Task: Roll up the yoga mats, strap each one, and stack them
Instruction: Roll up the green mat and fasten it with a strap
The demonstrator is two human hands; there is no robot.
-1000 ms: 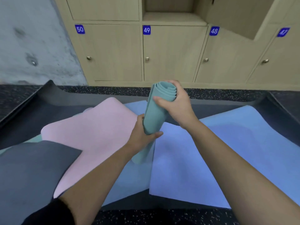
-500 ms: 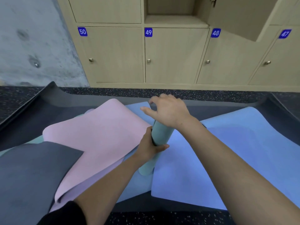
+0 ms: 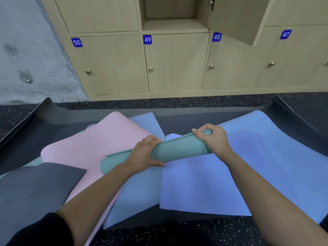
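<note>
I am gripping the rolled teal mat (image 3: pixel 179 150) with left hand (image 3: pixel 145 153) and right hand (image 3: pixel 213 139) (no strap visible), probably needing one next.

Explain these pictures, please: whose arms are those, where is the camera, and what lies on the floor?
There is no machine here. A person works with bare hands, and a camera worn on the head looks forward and down, so you see their own arms. The left hand and the right hand both have a grip on a rolled green mat, held crosswise. Below it, spread flat and overlapping on the speckled floor, lie a pink mat, a light blue mat, a deeper blue mat and a dark grey mat. Behind stand numbered wooden lockers, one open. No strap shows.
</note>
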